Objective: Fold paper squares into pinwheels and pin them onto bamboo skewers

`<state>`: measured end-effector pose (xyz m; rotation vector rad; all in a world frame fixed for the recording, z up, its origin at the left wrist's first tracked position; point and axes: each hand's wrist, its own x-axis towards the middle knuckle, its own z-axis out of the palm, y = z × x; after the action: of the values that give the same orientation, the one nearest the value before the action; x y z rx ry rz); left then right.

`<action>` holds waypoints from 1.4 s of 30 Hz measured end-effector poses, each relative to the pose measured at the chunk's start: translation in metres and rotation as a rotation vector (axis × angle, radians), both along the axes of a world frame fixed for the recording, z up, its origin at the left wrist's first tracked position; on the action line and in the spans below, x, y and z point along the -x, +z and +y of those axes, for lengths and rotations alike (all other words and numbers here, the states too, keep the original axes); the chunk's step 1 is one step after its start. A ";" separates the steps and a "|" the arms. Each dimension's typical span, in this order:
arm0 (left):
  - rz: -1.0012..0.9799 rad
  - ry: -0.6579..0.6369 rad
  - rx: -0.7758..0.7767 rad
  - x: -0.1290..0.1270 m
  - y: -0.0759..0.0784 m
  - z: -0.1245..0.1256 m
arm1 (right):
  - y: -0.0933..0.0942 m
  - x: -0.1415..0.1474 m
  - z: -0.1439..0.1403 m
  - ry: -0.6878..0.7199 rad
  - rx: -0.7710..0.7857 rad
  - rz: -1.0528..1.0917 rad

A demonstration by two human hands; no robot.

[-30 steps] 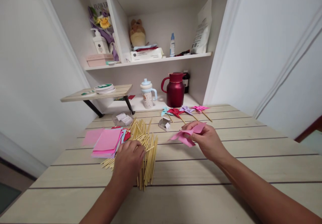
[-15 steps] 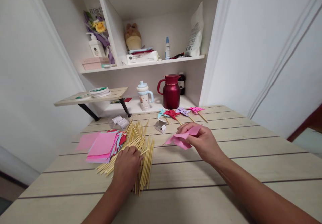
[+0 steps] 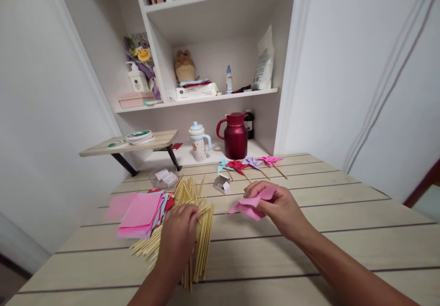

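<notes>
Now the left hand (image 3: 180, 228) pinches at the bamboo sticks (image 3: 199, 237), the right hand (image 3: 280, 207) pinching a folded pink pinwheel (image 3: 249, 205); next, probably, one stick lifted clear.

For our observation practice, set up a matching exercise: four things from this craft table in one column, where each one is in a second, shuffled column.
1 folded pink paper
2 wooden sticks
3 red jug
4 pink paper stack

A low shelf behind the table
B in the right hand
C under the left hand
D on the table, left of the sticks

Pairs: 1-B, 2-C, 3-A, 4-D
</notes>
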<state>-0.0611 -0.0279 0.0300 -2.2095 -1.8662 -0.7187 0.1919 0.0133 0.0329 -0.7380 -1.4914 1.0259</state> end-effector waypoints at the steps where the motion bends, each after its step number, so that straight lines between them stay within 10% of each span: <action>1: -0.019 -0.004 -0.006 -0.003 0.003 0.002 | 0.001 0.000 0.000 0.006 -0.002 0.011; 18: -0.292 0.103 0.061 0.005 0.015 0.032 | 0.006 -0.006 -0.003 0.054 -0.043 0.101; 33: -1.461 -0.271 0.450 -0.085 -0.010 0.021 | 0.018 -0.005 -0.011 0.025 -0.354 -0.067; 42: -1.633 -0.266 0.482 -0.087 -0.021 0.017 | 0.022 -0.002 -0.018 0.042 -0.538 -0.138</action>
<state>0.0258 -0.0108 0.0094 -2.1461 -2.3111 -3.0432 0.1943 -0.0043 0.0550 -0.3971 -1.8045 0.5646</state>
